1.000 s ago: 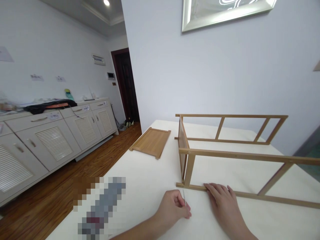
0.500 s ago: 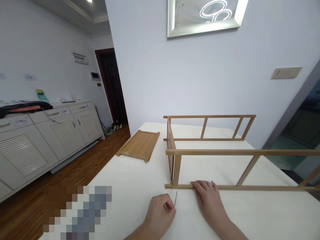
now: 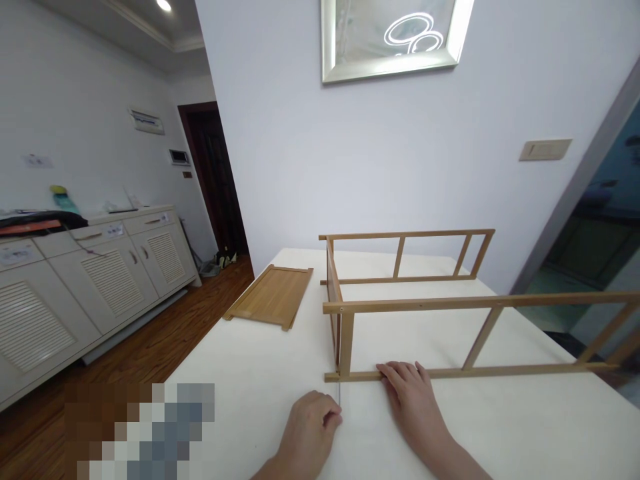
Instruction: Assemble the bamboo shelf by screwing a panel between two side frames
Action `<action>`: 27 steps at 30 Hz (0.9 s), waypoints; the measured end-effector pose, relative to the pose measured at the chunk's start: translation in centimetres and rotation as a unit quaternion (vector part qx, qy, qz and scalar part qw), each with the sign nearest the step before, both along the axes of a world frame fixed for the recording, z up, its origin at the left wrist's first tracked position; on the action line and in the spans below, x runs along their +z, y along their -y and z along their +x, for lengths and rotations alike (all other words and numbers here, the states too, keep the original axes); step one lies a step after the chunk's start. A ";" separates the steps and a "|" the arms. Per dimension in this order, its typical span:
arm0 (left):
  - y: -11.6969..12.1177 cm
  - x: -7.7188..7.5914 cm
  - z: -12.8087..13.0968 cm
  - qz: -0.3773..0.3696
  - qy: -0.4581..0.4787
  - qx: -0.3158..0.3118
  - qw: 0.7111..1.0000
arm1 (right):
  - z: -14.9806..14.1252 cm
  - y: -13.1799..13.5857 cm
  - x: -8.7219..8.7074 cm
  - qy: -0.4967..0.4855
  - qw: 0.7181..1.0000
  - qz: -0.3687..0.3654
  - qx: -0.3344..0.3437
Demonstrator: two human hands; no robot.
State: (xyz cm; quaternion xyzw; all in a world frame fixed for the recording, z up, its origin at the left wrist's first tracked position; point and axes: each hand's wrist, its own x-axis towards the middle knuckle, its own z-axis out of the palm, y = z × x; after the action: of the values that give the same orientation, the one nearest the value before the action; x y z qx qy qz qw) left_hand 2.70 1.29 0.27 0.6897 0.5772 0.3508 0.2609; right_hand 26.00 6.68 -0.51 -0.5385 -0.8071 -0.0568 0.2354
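Note:
A light wooden frame [image 3: 415,305] of thin rails lies on its side on the white table [image 3: 260,373]. My right hand [image 3: 409,397] rests flat on the table, fingers stretched out and touching the frame's lower near rail. My left hand [image 3: 311,433] is closed in a pinch on a thin metal pin [image 3: 339,395], whose tip points up at the frame's near bottom corner.
A loose wooden panel [image 3: 270,304] lies at the table's far left edge. White cabinets [image 3: 85,280] line the left wall above a wood floor. A framed picture [image 3: 390,33] hangs on the wall behind. A blurred patch covers the lower left.
The view has swung to the right. My left hand has brought the pin closer to the frame's near corner. My right hand stays on the lower rail.

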 end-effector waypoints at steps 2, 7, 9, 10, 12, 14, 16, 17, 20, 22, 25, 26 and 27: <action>-0.1 -0.1 0.0 0.009 -0.008 0.004 1.000 | 0.0 0.0 0.1 -0.005 1.000 -0.008 0.001; -0.4 -0.2 0.0 0.006 -0.003 0.014 1.000 | 0.0 0.1 0.1 -0.008 1.000 -0.018 0.003; -0.5 -0.2 0.0 0.006 0.003 0.014 1.000 | 0.1 0.1 0.0 -0.006 1.000 -0.015 0.003; -0.5 -0.2 0.0 0.006 0.005 0.015 1.000 | 0.1 0.1 0.0 -0.004 1.000 -0.012 0.003; -0.5 -0.2 0.1 0.003 0.003 0.023 1.000 | 0.1 0.0 -0.1 0.001 1.000 -0.004 0.003; -0.5 -0.2 0.2 -0.004 -0.004 0.037 0.999 | 0.1 0.0 -0.1 0.005 1.000 0.000 0.001; -0.4 -0.2 0.3 -0.008 -0.008 0.047 0.999 | 0.0 0.0 0.0 0.005 1.000 -0.003 -0.001; -0.3 -0.3 0.4 -0.009 -0.008 0.051 0.999 | 0.0 0.0 0.0 0.004 1.000 -0.006 -0.001; -0.2 -0.4 0.5 -0.007 -0.004 0.055 0.998 | 0.0 0.0 0.1 0.001 1.000 -0.009 0.002; -0.2 -0.4 0.5 -0.003 -0.005 0.058 0.998 | 0.0 0.0 0.1 0.000 1.000 -0.008 0.003; -0.3 -0.3 0.5 0.003 -0.002 0.067 0.998 | 0.0 0.1 0.2 -0.005 1.000 -0.012 0.003; -0.4 -0.3 0.4 0.004 0.001 0.069 0.998 | 0.0 0.1 0.3 -0.006 1.000 -0.014 0.004; -0.4 -0.3 0.4 0.005 0.005 0.070 0.997 | -0.1 0.1 0.3 -0.008 1.000 -0.015 0.005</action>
State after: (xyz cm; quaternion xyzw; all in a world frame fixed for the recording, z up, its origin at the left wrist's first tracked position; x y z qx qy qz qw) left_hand 3.13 1.70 -0.02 0.6468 0.6213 0.3745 0.2353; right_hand 25.94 6.59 -0.21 -0.5385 -0.8087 -0.0392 0.2335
